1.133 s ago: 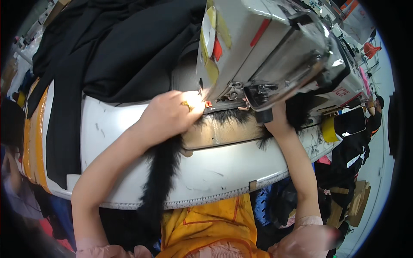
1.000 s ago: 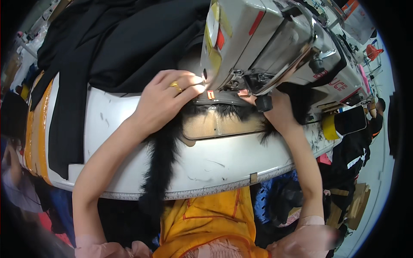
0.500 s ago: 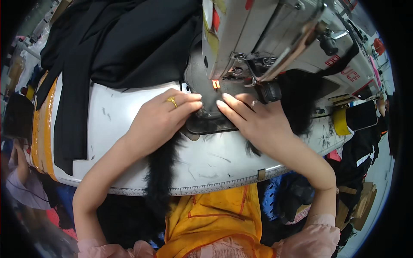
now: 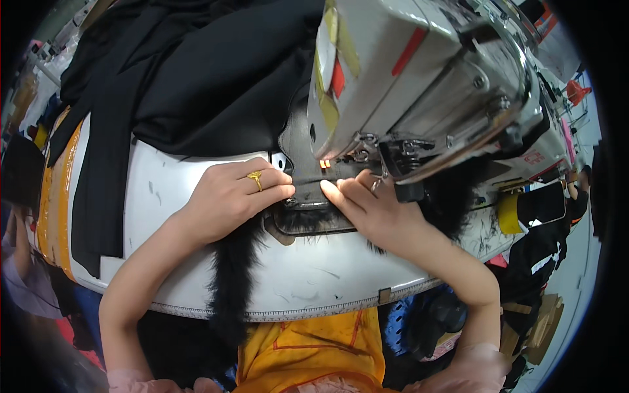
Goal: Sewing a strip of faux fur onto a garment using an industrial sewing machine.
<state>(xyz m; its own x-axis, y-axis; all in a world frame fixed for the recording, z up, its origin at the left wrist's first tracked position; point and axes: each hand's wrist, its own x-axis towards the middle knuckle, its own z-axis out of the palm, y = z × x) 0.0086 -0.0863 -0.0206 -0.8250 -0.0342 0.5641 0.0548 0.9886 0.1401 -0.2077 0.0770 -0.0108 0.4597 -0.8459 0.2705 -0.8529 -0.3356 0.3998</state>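
On the white sewing table (image 4: 314,275), in the head view, a strip of dark fabric (image 4: 308,188) with black fur (image 4: 234,281) along it lies just in front of the sewing machine (image 4: 377,69), within reach of both hands. The left hand (image 4: 239,196) rests at the strip's left end, thumb and fingertips drawn close together; whether they pinch the edge or only press on it, I cannot tell. The right hand (image 4: 383,206) lies opposite, its fingers stretched forward side by side onto the strip, thumb side toward the wearer; its underside is hidden, so I cannot tell whether anything is gripped. With the hands facing each other across a short gap, the placement probably keeps the strip flat and level near the lit area below the machine head. One length of fur hangs over the table's near edge, likely because letting it drop leaves the working spot uncrowded. The large black cloth (image 4: 209,85) is heaped at the far left, beside the machine, presumably so its bulk stays out of the fingers' way.
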